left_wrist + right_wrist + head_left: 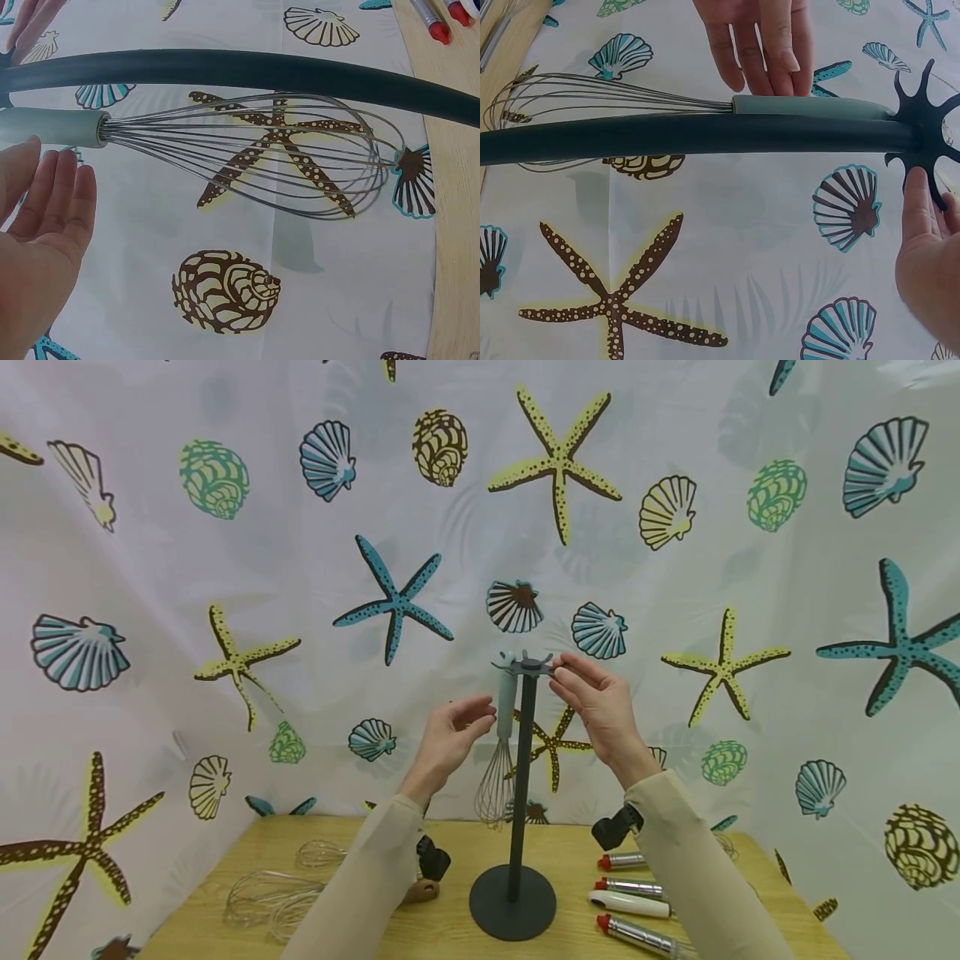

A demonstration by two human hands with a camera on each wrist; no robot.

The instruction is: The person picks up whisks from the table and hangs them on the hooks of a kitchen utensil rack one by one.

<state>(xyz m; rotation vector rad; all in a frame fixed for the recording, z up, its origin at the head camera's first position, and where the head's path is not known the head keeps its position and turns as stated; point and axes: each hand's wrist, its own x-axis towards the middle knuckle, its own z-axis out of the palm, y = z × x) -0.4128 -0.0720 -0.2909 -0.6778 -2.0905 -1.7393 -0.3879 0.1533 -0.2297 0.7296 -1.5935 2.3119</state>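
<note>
A black utensil stand (521, 793) with a round base stands upright on the table, its hooked top (531, 665) spreading in several prongs. From one hook hangs a whisk with a pale green handle (506, 703) and wire loops (247, 150), beside the pole. My left hand (450, 739) is next to the whisk's handle, fingers loosely bent, not gripping it. In the right wrist view its fingertips come up close to the handle (810, 106); whether they touch cannot be told. My right hand (600, 706) pinches a prong of the stand's top between thumb and fingers.
Several wire whisks (273, 893) lie on the table at the left, one with a brown handle (422, 891). At the right lie several metal-handled utensils with red ends (637, 935) and one white-handled utensil (630, 903). A patterned curtain (465, 527) hangs behind the table.
</note>
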